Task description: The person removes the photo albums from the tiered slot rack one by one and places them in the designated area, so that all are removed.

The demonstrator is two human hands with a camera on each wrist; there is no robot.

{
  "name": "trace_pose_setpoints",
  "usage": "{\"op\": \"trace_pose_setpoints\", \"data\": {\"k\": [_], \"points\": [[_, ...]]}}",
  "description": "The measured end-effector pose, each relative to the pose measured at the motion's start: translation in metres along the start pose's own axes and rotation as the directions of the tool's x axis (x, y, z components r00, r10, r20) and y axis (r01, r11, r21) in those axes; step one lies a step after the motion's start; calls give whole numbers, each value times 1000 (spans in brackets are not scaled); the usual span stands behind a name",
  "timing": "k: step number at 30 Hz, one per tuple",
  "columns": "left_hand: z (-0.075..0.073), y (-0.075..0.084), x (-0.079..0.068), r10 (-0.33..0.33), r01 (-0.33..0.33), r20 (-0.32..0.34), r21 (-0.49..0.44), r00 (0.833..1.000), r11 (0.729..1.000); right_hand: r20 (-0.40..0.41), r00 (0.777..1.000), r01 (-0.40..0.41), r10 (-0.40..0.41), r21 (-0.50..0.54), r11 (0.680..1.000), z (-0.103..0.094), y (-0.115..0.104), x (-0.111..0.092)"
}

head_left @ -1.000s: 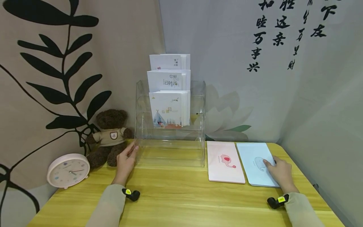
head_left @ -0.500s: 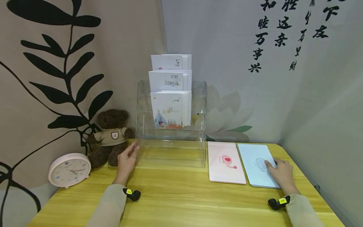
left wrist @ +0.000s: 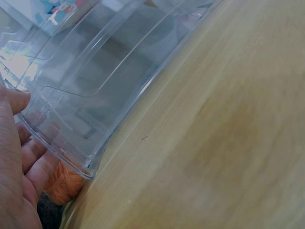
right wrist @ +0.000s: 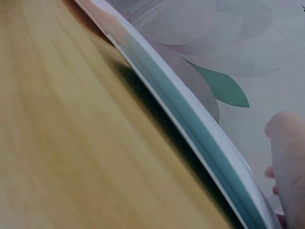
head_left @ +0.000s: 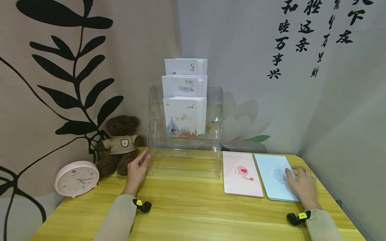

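- Left hand [head_left: 137, 174] at the clear rack [head_left: 184, 161] itself, holding its left side: the thumb lies at the front edge, the other fingers along the outer face of the side panel
- Right hand [head_left: 303, 185] well to the right of the rack, resting at the right edge of the blue notebook [head_left: 272, 167], thumb over the cover; whether it pinches the notebook or only touches it, one cannot tell
- The blue notebook lies flat to the right of the rack, an elephant drawing on its cover
- The pink notebook [head_left: 238, 159] lies between the rack and the blue notebook, just beside each, with a red elephant on it
- Three groups of white booklets [head_left: 181, 115] stand in the rack's upper tiers, one behind another, left of its middle
- Brown teddy bear [head_left: 113, 164] sits just left of the rack, wearing a beige shirt
- Pink clock [head_left: 76, 179] stands farther left of the rack, beyond the bear
- Orange yarn [left wrist: 64, 183] shows beside the rack's lower corner in the left wrist view
- Wooden bench [head_left: 205, 214] carries the rack and extends in front of it
- Behind the rack hangs a pale backdrop [head_left: 241, 43], black writing on its right part
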State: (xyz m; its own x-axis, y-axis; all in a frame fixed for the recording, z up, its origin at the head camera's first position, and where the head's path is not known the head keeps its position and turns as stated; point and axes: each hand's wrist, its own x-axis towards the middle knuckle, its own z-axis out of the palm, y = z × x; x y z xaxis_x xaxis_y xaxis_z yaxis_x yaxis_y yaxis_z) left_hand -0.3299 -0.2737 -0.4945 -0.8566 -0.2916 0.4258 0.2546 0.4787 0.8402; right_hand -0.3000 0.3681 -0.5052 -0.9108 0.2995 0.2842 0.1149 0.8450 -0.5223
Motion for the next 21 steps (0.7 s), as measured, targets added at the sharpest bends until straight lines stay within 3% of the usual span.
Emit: {"op": "trace_pose_setpoints", "data": {"k": [12, 21], "points": [[5, 1, -2, 25, -24, 16, -34, 1000, 999, 118, 992, 60, -52, -67, 996, -13, -6, 1], [0, 1, -2, 33, -33, 5, -40, 999, 999, 149, 984, 105, -94, -70, 992, -20, -28, 5]]}}
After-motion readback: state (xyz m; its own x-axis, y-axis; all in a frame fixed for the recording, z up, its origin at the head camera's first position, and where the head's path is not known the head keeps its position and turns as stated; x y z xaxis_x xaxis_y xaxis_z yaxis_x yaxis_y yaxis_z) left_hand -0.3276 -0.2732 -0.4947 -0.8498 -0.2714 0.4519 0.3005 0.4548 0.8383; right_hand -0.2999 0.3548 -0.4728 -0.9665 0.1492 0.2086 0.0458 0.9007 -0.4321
